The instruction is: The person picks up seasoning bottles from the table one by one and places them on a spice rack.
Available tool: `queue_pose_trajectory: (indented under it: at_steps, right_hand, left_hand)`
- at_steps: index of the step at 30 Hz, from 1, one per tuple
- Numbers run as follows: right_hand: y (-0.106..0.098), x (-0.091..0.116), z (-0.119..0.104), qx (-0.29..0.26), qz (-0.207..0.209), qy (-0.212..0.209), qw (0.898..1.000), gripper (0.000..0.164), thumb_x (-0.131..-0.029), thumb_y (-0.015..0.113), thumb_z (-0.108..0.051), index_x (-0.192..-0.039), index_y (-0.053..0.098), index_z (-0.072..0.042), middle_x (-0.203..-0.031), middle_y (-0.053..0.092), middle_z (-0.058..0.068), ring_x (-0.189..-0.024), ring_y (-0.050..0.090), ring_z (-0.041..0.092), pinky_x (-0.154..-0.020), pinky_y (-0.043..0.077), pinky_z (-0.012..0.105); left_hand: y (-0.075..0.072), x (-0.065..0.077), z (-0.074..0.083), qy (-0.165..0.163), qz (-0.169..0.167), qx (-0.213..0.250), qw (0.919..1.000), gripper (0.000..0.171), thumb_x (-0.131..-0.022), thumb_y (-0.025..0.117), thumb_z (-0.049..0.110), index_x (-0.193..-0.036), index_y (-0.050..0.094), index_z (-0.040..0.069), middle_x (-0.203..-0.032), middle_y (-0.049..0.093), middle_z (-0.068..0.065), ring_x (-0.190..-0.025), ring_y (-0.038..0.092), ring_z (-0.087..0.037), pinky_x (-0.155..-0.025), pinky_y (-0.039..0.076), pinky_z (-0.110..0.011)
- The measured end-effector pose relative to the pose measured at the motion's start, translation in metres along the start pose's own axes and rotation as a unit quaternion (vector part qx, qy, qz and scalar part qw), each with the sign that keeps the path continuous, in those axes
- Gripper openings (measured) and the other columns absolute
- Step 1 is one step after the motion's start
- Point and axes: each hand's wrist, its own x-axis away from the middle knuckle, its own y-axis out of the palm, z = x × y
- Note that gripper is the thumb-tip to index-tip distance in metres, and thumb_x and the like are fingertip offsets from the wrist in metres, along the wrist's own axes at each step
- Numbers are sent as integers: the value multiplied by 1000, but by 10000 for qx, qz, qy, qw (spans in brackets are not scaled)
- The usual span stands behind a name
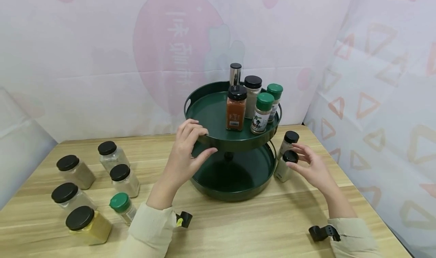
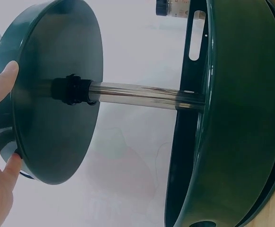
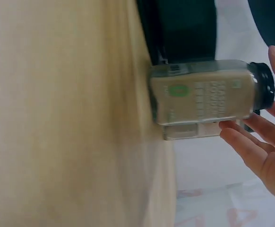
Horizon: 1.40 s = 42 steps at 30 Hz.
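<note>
A dark green two-tier round tray [image 1: 207,112] stands on the wooden table. My left hand [image 1: 185,152] grips the upper tier's near-left rim, with the thumb below it. To the right of the stand, my right hand [image 1: 311,169] is spread around the black lid of a spice jar [image 1: 282,171]; contact is hard to tell. In the right wrist view this labelled jar [image 3: 206,94] stands upright beside the lower tier. Behind it is another black-lidded jar [image 1: 285,146]. The upper tier bears an orange-red spice jar [image 1: 235,116], a green-capped spice bottle [image 1: 260,121] and several other containers.
On the left of the table [image 1: 211,227] stand several black-lidded jars, among them a yellow one [image 1: 93,229], and a green-capped bottle [image 1: 127,212]. A printed cloth [image 1: 112,99] hangs behind, with another along the right side.
</note>
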Motion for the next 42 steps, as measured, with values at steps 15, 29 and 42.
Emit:
queue_pose_trajectory:
  at_steps: [15, 29, 42]
  right_hand:
    - [19, -3, 8, 284, -522, -257, 9979, 78, -78, 72, -4, -142, 27, -9, -135, 41, 25, -114, 51, 39, -88, 45, 51]
    - [14, -3, 8, 290, -412, -297, 9983, 70, -79, 73, -8, -138, 35, -11, -126, 50, 22, -95, 60, 31, -73, 51, 35]
    - [8, -7, 5, 136, -455, -331, 9983, 70, -78, 74, -11, -137, 37, -12, -124, 51, 25, -98, 62, 36, -70, 54, 27]
  left_hand:
    - [-1, 3, -2, -77, -9, 5, 10000, 39, -73, 78, 20, -105, 58, 10, -113, 54, -5, -125, 34, -23, -105, 34, -42]
    - [0, 2, -1, -73, -17, 5, 10000, 39, -74, 77, 22, -107, 58, 10, -114, 55, -5, -127, 33, -22, -107, 32, -42]
    - [2, 2, 6, -45, 59, -51, 10000, 39, -75, 77, 22, -107, 58, 9, -112, 54, -6, -127, 33, -24, -106, 33, -42]
